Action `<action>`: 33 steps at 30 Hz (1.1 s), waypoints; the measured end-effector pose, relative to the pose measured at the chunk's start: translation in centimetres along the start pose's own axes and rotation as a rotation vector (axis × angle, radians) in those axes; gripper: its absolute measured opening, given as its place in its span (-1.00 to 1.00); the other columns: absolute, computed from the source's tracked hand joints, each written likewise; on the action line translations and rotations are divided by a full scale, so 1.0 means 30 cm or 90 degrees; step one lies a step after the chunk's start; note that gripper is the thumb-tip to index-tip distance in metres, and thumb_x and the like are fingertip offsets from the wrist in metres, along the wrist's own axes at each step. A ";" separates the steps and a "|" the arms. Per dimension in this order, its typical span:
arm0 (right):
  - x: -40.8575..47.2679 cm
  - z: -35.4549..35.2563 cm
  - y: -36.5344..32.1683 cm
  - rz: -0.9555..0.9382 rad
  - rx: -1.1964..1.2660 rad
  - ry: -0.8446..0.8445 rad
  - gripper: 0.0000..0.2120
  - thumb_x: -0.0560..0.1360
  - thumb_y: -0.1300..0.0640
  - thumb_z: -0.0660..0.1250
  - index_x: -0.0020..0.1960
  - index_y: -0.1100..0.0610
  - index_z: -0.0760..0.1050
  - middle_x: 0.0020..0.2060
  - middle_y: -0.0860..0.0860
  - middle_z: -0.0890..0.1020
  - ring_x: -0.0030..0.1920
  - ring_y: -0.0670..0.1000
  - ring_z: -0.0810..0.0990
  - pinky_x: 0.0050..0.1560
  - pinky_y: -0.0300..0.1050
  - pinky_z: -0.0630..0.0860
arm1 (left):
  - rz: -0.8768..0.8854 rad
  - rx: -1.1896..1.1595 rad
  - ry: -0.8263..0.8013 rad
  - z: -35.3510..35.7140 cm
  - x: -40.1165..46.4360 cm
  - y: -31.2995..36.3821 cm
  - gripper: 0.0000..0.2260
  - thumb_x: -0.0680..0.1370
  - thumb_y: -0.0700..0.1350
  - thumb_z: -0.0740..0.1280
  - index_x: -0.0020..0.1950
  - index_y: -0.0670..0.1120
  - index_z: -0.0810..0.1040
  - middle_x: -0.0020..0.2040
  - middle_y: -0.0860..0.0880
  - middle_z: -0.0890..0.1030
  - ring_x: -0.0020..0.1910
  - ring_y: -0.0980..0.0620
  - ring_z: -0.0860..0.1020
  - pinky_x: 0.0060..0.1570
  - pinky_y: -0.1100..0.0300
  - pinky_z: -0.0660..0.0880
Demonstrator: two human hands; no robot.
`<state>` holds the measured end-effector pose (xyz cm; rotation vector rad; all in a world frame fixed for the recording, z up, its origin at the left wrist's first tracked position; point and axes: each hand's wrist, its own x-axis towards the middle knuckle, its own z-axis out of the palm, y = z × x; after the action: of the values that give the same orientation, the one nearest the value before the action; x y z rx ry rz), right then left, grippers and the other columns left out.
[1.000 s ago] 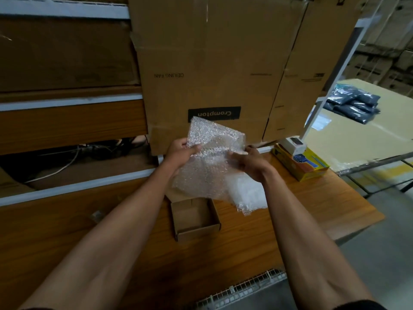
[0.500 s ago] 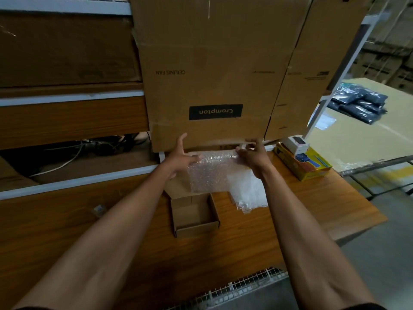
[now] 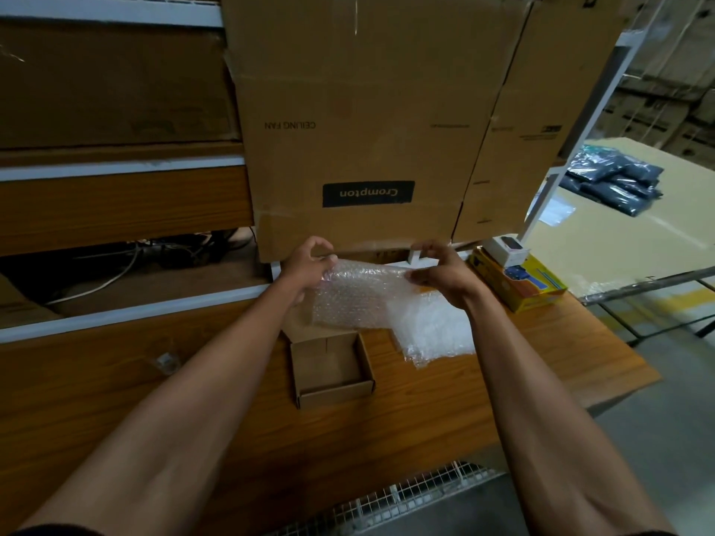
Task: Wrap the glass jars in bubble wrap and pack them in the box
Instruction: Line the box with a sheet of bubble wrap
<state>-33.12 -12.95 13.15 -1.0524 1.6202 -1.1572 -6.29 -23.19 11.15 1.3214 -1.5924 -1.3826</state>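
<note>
A sheet of clear bubble wrap (image 3: 356, 299) hangs low over the wooden table (image 3: 425, 412), stretched between both hands. My left hand (image 3: 307, 265) pinches its upper left edge. My right hand (image 3: 441, 274) pinches the upper right edge, fingers curled. Under and to the right of that sheet lies a looser pile of bubble wrap (image 3: 431, 336). A small open cardboard box (image 3: 332, 371) sits on the table just in front of the sheet, with nothing visible in it. No glass jar shows in this view.
A large Crompton carton (image 3: 367, 121) stands right behind my hands, with a second carton (image 3: 530, 121) beside it. A yellow box (image 3: 518, 282) with a small white device (image 3: 507, 251) on top sits at the right. White shelf rails run along the left. The table's right edge is near.
The bubble wrap sheet was held upright in front of the carton; both hands have since brought it down and farther from me, laying it low above the table behind the small box.
</note>
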 end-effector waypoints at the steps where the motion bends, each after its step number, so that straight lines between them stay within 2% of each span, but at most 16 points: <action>1: -0.004 -0.003 -0.002 -0.015 -0.031 0.003 -0.54 0.44 0.43 0.54 0.18 0.01 0.57 0.34 0.10 0.47 0.23 0.23 0.63 0.10 0.10 0.71 | 0.000 0.005 0.001 0.000 0.001 0.005 -0.88 0.67 -0.13 0.39 0.14 0.08 0.52 0.12 -0.14 0.67 -0.06 -0.02 0.63 -0.33 0.19 0.54; 3: -0.010 -0.003 -0.009 -0.042 -0.079 0.025 -0.60 0.44 0.39 0.55 0.16 0.03 0.61 0.23 0.03 0.55 0.19 0.18 0.64 0.12 0.11 0.70 | 0.005 0.029 0.003 0.000 0.001 0.012 -0.92 0.67 -0.10 0.38 0.13 0.05 0.54 0.10 -0.13 0.67 -0.06 -0.05 0.64 -0.23 0.07 0.64; 5: -0.015 -0.005 -0.021 -0.060 -0.104 0.041 -0.67 0.47 0.36 0.53 0.16 0.07 0.64 0.13 -0.03 0.61 0.13 0.09 0.67 0.01 -0.05 0.68 | 0.016 0.058 0.008 0.001 -0.002 0.017 -0.96 0.68 -0.05 0.37 0.12 0.04 0.58 0.07 -0.11 0.67 -0.04 -0.06 0.66 -0.04 -0.07 0.67; 7: -0.011 -0.008 -0.025 -0.077 -0.123 0.048 -0.74 0.49 0.34 0.52 0.11 0.08 0.68 0.09 -0.04 0.67 0.13 0.03 0.68 -0.03 -0.16 0.60 | 0.022 0.058 -0.004 -0.002 -0.010 0.026 -0.92 0.67 -0.02 0.38 0.13 0.03 0.63 0.07 -0.10 0.68 -0.03 -0.05 0.67 0.06 -0.10 0.66; 10: -0.005 -0.017 -0.024 -0.104 -0.171 0.068 -0.83 0.50 0.29 0.54 0.01 0.06 0.72 0.06 -0.02 0.73 0.15 0.00 0.68 0.15 -0.05 0.61 | 0.028 0.063 -0.040 -0.013 -0.017 0.040 -0.87 0.63 -0.01 0.44 0.14 0.02 0.66 0.11 -0.06 0.70 0.10 -0.07 0.67 0.16 -0.09 0.66; 12: -0.003 -0.022 -0.025 -0.117 -0.192 0.085 -0.86 0.50 0.27 0.54 -0.04 0.03 0.72 0.03 -0.04 0.74 0.13 -0.05 0.68 0.23 0.01 0.60 | 0.034 0.065 -0.079 -0.021 -0.022 0.045 -0.82 0.58 -0.06 0.50 0.17 0.01 0.66 0.14 -0.04 0.68 0.13 -0.04 0.66 0.12 -0.02 0.66; 14: -0.007 -0.027 -0.031 -0.131 -0.206 0.094 -0.88 0.51 0.25 0.53 -0.02 0.05 0.73 0.01 -0.06 0.74 0.07 -0.13 0.67 0.21 -0.04 0.59 | 0.045 0.095 -0.106 -0.024 -0.024 0.048 -0.75 0.54 -0.12 0.54 0.20 0.00 0.66 0.15 -0.03 0.66 0.13 0.01 0.63 -0.01 0.14 0.62; 16: -0.006 -0.030 -0.036 -0.152 -0.235 0.109 -0.90 0.52 0.21 0.54 0.00 0.06 0.74 0.01 -0.05 0.75 0.04 -0.18 0.66 0.17 -0.08 0.59 | 0.053 0.114 -0.098 -0.020 -0.023 0.049 -0.74 0.53 -0.16 0.54 0.20 -0.01 0.67 0.12 -0.03 0.66 0.12 0.03 0.63 -0.06 0.21 0.58; 21: 0.004 -0.037 -0.032 -0.188 -0.313 0.112 -0.93 0.56 0.16 0.51 0.03 0.05 0.73 -0.04 -0.08 0.73 -0.07 -0.27 0.63 0.09 -0.19 0.59 | 0.066 0.129 -0.056 -0.001 -0.007 0.032 -0.83 0.58 -0.13 0.50 0.17 -0.02 0.70 0.07 -0.02 0.70 0.08 0.02 0.67 0.07 0.12 0.64; 24: 0.008 -0.043 -0.024 -0.221 -0.361 0.113 -0.94 0.59 0.13 0.48 0.04 0.06 0.73 -0.06 -0.09 0.72 -0.07 -0.28 0.62 -0.04 -0.37 0.52 | 0.085 0.159 -0.036 0.010 -0.002 0.023 -0.87 0.62 -0.07 0.46 0.15 0.01 0.70 0.07 -0.02 0.70 0.03 0.02 0.66 -0.01 0.15 0.61; 26: 0.009 -0.049 -0.014 -0.225 -0.368 0.109 -0.96 0.60 0.12 0.47 0.02 0.05 0.70 -0.07 -0.10 0.72 -0.06 -0.29 0.60 -0.11 -0.43 0.44 | 0.091 0.174 -0.032 0.015 0.001 0.026 -0.86 0.64 -0.04 0.43 0.18 0.01 0.70 0.06 0.06 0.68 0.06 0.05 0.63 -0.01 0.16 0.55; 28: 0.009 -0.054 -0.004 -0.230 -0.363 0.099 -0.95 0.62 0.14 0.44 0.00 0.04 0.67 -0.07 -0.11 0.72 -0.04 -0.24 0.62 -0.10 -0.36 0.46 | 0.093 0.201 -0.040 0.020 0.002 0.030 -0.82 0.67 -0.02 0.38 0.22 -0.01 0.69 0.09 0.09 0.64 0.11 0.06 0.59 0.08 0.12 0.51; 31: 0.010 -0.057 0.008 -0.219 -0.313 0.094 -0.94 0.66 0.13 0.38 0.03 0.06 0.63 -0.06 -0.06 0.71 -0.02 -0.13 0.64 -0.05 -0.21 0.52 | 0.108 0.246 -0.051 0.032 0.004 0.038 -0.75 0.70 -0.01 0.32 0.29 -0.08 0.66 0.23 0.00 0.54 0.21 0.04 0.50 0.20 0.11 0.41; 33: 0.012 -0.057 0.021 -0.187 -0.233 0.083 -0.88 0.68 0.05 0.34 0.07 0.07 0.61 -0.05 -0.02 0.69 -0.05 -0.04 0.64 -0.06 -0.11 0.54 | 0.094 0.240 -0.061 0.039 0.009 0.040 -0.73 0.72 0.01 0.28 0.31 -0.08 0.65 0.28 -0.03 0.58 0.24 0.00 0.52 0.27 0.05 0.44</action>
<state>-34.92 -12.74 12.81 -1.5175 1.8717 -1.1606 -7.77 -23.15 11.98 1.3273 -2.0462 -1.1063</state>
